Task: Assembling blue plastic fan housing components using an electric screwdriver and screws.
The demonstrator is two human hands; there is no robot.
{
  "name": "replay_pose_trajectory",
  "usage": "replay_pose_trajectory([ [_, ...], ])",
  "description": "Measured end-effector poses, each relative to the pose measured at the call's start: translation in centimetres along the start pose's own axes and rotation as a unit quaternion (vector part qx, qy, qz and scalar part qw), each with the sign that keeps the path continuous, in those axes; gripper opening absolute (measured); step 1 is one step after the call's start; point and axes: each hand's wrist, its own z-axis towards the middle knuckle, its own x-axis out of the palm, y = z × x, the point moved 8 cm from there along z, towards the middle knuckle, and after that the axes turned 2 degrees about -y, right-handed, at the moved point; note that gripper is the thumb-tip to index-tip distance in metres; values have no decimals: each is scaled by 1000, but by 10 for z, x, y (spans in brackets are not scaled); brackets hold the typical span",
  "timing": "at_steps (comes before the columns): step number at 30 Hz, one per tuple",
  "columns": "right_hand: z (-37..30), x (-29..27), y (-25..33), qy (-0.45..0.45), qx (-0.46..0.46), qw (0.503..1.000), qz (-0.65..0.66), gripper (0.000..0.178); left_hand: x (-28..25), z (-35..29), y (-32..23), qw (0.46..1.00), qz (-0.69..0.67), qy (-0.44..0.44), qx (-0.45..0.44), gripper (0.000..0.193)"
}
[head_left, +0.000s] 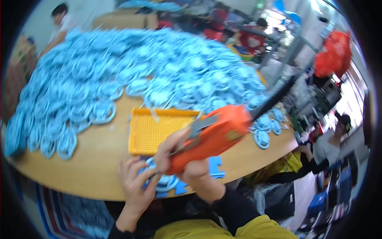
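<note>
Light-blue oval plastic part (168,183) lies just on the person's side of the shallow yellow plastic tray (148,137), right of the left hand (135,181), the nearer one, whose fingers reach over it; blur hides whether they pinch it. The right hand (197,175) is clasped around an orange elongated handheld tool (217,135), slanting from above the part across the tray's near right corner.

One part (168,182) on the mat (216,164) — tray (148,137) behind it, heap (159,59) beyond — all on the table (95,169).
</note>
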Motion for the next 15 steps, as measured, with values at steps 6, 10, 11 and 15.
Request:
replay_pose_trajectory([
  [6, -11, 5, 10, 39, -5, 999, 33, 78, 2, -2, -7, 999, 0, 41, -2, 15],
  [10, -13, -4, 17, 2, -61, 998, 22, 77, 6, 4, -13, 998, 8, 64, 2, 15],
  [11, -15, -3, 18, 7, -58, 998, 17, 77, 8, 4, -15, 997, 6, 75, 11, 16],
  [15, -16, 5, 23, 27, -42, 999, 8, 76, 4, 3, -15, 996, 18, 81, 18, 16],
])
